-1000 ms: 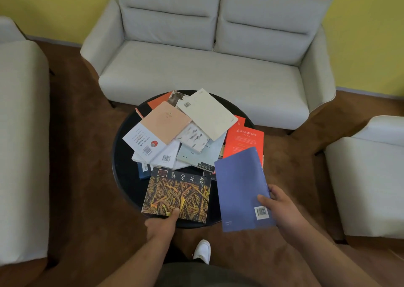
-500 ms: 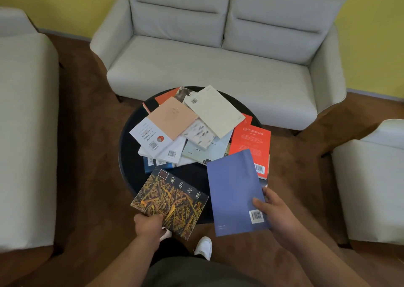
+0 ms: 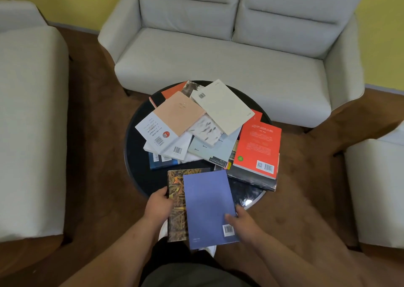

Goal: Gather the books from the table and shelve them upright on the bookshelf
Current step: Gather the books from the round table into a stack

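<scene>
Blue book (image 3: pixel 207 206), pinched by the right hand (image 3: pixel 242 223), overlaps the patterned book (image 3: pixel 176 199) gripped by the left hand (image 3: pixel 158 206) over the table's (image 3: pixel 140 177) near edge, likely stacked for carrying; other books (image 3: pixel 196 129) lie piled behind.

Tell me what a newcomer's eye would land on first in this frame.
First the blue book at bottom centre, gripped by the right hand and lying over a yellow-brown patterned book that the left hand holds. Behind them, a loose heap of books covers the round black table, with a red book at its right edge. A pale grey sofa fills the background.
</scene>
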